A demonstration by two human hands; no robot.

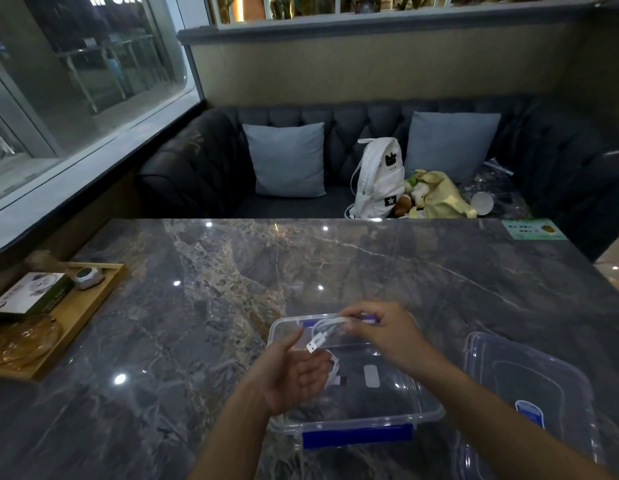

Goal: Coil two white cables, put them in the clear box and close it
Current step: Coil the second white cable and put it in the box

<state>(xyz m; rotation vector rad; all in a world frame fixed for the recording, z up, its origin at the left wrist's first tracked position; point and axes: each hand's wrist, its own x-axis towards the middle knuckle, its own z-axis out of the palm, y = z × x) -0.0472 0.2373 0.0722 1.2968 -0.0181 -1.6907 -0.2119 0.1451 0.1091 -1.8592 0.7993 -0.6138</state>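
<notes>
An open clear box [425, 412] with blue latches stands on the marble table near its front edge. My right hand [380, 332] hovers over the box's far side and pinches a coiled white cable [327, 329], whose USB plug hangs toward my left hand. My left hand [294, 374] is over the box's left side, palm up, fingers apart, just beneath the plug. A second white cable [335, 370] lies in the box, partly hidden behind my left hand. The clear lid [529, 382] lies on the table to the right of the box.
A wooden tray [76, 323] with a small box, a glass dish and a small round object sits at the table's left edge. A green card [533, 229] lies at the far right corner. Beyond the table a dark sofa holds cushions, a white backpack [379, 178] and bags.
</notes>
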